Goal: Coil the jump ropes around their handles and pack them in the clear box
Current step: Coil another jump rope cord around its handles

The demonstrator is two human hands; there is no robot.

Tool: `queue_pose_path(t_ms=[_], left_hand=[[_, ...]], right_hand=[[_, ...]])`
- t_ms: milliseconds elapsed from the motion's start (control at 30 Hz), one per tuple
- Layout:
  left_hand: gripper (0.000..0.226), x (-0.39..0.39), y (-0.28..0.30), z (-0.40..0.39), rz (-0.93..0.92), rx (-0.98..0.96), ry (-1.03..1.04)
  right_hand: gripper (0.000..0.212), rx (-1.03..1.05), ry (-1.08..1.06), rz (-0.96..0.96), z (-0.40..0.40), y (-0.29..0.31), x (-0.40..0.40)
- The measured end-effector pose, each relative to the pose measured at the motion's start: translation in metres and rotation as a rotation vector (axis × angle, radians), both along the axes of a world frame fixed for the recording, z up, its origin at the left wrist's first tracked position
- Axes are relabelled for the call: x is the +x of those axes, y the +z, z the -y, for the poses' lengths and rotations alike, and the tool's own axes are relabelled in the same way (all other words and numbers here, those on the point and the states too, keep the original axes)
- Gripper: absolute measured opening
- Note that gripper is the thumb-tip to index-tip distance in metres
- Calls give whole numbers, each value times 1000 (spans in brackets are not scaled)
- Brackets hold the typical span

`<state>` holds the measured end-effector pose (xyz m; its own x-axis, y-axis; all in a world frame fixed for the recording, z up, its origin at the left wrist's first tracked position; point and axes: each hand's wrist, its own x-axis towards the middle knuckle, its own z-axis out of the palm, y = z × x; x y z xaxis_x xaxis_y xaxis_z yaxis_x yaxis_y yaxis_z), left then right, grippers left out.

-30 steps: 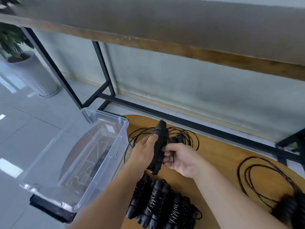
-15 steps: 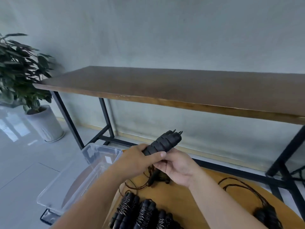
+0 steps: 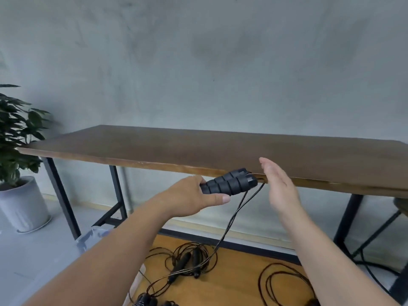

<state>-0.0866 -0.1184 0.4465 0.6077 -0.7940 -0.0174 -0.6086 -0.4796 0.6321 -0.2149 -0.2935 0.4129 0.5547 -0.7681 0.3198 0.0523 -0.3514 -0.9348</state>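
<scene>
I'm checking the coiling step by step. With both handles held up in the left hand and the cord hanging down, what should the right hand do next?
Probably catch the hanging cord and start winding it round the handles. The left hand grips them, the right hand is open beside them, and the cord trails loose.

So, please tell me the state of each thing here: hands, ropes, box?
Left hand: grips the pair of black ribbed foam handles, held up.
Right hand: open, fingers straight, holding nothing.
Thin black rope: uncoiled, hanging from the handles.
Loose black jump rope: unwound on the wooden floor board.
Clear plastic box: mostly hidden, contents unseen.
</scene>
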Motion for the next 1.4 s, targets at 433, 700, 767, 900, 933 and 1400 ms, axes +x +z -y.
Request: queue_pose_path(t_ms=[433,700,767,900,933,1400], left_hand=[[63,-34,-8,47,-872,-305,-142],[54,-37,-30,68,-413,-262,22],[53,-41,-31,71,-280,-237,28],[68,-42,-28,75,-184,-250,51],[65,-40,-27,73,-214,-263,32],[21,-16,-28,48,-357,-249,-383]], right_hand=[[41,421,14,140,5,-8,-15],[30,539,51,23,-3,-24,-27],[29,572,45,9,-3,-23,-26],[25,594,-9,-20,6,-23,-25],[24,595,-24,-18,8,-22,-25],[19,700,-94,34,4,-16,-15]])
